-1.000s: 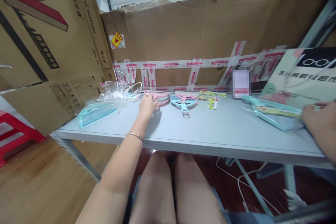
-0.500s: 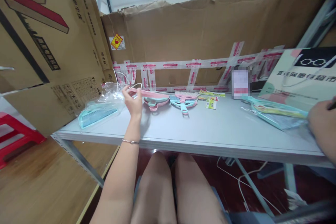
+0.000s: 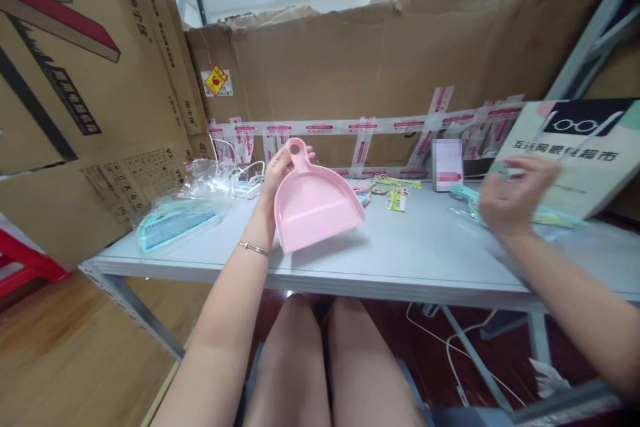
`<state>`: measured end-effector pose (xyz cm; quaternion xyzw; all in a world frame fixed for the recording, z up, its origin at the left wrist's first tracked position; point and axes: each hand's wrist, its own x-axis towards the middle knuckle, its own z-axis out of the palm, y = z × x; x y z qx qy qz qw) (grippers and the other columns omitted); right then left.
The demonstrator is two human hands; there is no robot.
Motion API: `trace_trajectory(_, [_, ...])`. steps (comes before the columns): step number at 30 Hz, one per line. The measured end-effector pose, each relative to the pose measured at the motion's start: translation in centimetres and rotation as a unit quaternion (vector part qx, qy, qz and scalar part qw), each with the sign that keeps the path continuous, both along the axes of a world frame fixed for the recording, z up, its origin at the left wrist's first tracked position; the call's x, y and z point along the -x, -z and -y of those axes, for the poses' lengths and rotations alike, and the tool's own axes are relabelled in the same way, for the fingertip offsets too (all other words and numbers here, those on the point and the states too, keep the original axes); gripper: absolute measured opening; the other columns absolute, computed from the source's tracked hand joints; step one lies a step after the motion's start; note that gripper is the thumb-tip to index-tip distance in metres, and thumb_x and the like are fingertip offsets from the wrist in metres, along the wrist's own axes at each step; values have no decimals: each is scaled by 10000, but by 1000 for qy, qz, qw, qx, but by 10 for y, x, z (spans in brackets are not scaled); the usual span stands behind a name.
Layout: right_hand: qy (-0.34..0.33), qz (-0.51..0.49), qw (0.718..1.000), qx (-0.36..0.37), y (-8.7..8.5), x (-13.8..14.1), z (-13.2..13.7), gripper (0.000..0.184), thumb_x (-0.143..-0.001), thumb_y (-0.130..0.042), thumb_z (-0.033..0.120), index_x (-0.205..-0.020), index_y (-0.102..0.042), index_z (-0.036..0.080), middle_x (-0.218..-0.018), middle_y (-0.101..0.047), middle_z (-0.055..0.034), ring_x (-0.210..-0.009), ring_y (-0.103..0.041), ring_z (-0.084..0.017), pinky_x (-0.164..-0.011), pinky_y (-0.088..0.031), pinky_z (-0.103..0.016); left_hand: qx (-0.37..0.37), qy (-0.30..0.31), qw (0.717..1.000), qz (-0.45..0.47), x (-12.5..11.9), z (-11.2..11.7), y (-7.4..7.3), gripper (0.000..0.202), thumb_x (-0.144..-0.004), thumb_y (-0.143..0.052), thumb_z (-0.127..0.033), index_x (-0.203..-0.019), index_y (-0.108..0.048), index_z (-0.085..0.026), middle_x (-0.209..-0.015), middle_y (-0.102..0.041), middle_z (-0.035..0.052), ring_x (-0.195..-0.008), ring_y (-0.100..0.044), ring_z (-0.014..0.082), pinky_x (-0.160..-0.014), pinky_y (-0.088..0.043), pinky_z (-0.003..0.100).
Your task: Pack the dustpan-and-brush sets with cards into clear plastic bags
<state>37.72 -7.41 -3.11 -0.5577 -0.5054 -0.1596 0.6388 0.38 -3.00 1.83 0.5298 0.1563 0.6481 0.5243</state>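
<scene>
A pink dustpan (image 3: 317, 203) is raised over the table, its round handle hole at the top and its pan side facing me. My left hand (image 3: 280, 170) grips it near the handle from the left and behind, so some fingers are hidden. My right hand (image 3: 517, 197) is in the air at the right, blurred, with its fingers curled inward. Whatever it holds, if anything, I cannot make out. Behind that hand lies a mint-green dustpan set (image 3: 555, 217), partly covered by it. More brushes (image 3: 363, 185) in pink and blue show past the pink dustpan's right edge.
A bagged mint brush and dustpan (image 3: 175, 227) lies at the table's left. Yellow-green label cards (image 3: 397, 199) and a phone (image 3: 448, 163) are toward the back. A paper bag (image 3: 575, 147) stands at the right. Large cardboard boxes (image 3: 310, 73) wall the back and left.
My left hand has lifted the pink dustpan from the back of the table and turned it toward me. My right hand has moved left and up from the right edge.
</scene>
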Motion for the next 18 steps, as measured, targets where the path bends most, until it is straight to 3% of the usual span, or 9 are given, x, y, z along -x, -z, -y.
trace_trajectory(2, [-113, 23, 991, 69, -9, 58, -7, 260, -810, -470, 348, -1001, -512, 177, -1098, -538, -203, -1062, -500, -280, -914, -381, -479, 17, 56, 998, -19, -11, -1, 6, 294, -780, -657, -374, -972, -615, -155, -1074, -683, 116, -948, -664, 219, -827, -518, 336])
trace_trajectory(4, [-230, 44, 960, 153, -6, 107, -16, 303, -841, -448, 435, -1001, -541, 196, -920, -633, -111, -824, -596, -214, -763, -480, -387, 25, 92, 995, -36, -16, 1, 13, 287, -785, -658, -360, -987, -614, -162, -1093, -675, 114, -964, -655, 218, -838, -510, 343])
trace_trajectory(6, [-316, 61, 920, 223, 4, 142, -25, 355, -773, -555, 496, -962, -599, 199, -819, -662, -62, -699, -605, -188, -650, -498, -326, 34, 104, 992, -55, -16, 2, 19, 285, -788, -656, -357, -992, -614, -161, -1092, -673, 114, -966, -649, 223, -838, -505, 351])
trace_trajectory(8, [-362, 63, 893, 259, 15, 162, -31, 362, -718, -617, 484, -932, -639, 192, -818, -676, -47, -697, -609, -187, -625, -496, -301, 53, 87, 992, -71, -14, 2, 24, 297, -792, -648, -365, -996, -613, -153, -1073, -672, 117, -939, -646, 217, -828, -502, 347])
trace_trajectory(12, [-341, 27, 902, 262, 31, 163, -36, 383, -794, -476, 450, -983, -641, 161, -892, -673, -62, -785, -604, -208, -670, -487, -310, 100, 45, 980, -169, -9, -2, 32, 365, -784, -641, -393, -1068, -603, -166, -1100, -647, 108, -887, -629, 180, -759, -492, 287])
trace_trajectory(15, [-310, 30, 912, 267, 37, 148, -38, 423, -825, -430, 490, -991, -641, 163, -876, -666, -57, -795, -600, -203, -676, -486, -302, 108, 92, 944, -298, -6, -4, 40, 441, -731, -688, -355, -1128, -598, -185, -1104, -640, 96, -889, -613, 179, -749, -480, 281])
trace_trajectory(18, [-268, 58, 921, 278, 38, 135, -46, 542, -913, -231, 485, -979, -646, 143, -847, -663, -89, -780, -603, -200, -695, -491, -318, 71, 109, 924, -360, -4, -4, 45, 440, -683, -682, -245, -1112, -616, -168, -1069, -644, 82, -872, -599, 172, -766, -469, 291])
